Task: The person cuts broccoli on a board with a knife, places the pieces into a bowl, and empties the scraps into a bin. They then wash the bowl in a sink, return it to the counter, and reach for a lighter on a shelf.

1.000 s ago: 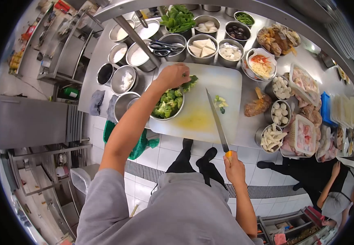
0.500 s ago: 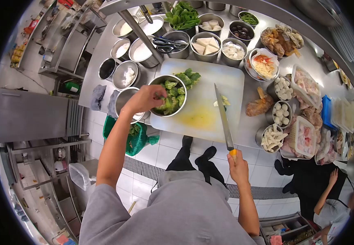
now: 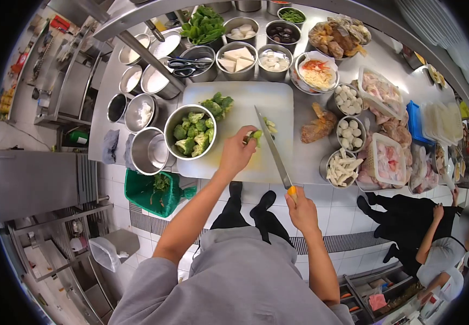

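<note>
My left hand (image 3: pixel 240 150) is closed around a piece of broccoli (image 3: pixel 254 135) above the white cutting board (image 3: pixel 277 103). In my right hand (image 3: pixel 303 208) is the yellow handle of a long knife (image 3: pixel 275 150), its blade slanting up and left over the board, just right of the broccoli piece. Small pale green cut bits (image 3: pixel 269 125) lie beside the blade. A steel bowl of broccoli florets (image 3: pixel 193 132) sits on the board's left side. More uncut broccoli (image 3: pixel 218 105) rests behind that bowl.
Steel pots of tofu (image 3: pixel 236 58), white balls (image 3: pixel 349 134) and other foods line the table's back and right. Raw meat fills white baskets (image 3: pixel 388 160) at right. A green-lined bin (image 3: pixel 150 192) stands below the left edge. Another person (image 3: pixel 434 238) is at far right.
My left hand has left the broccoli bowl and moved right to the knife, now with a broccoli piece. My right hand still holds the knife. The whole view has shifted.
</note>
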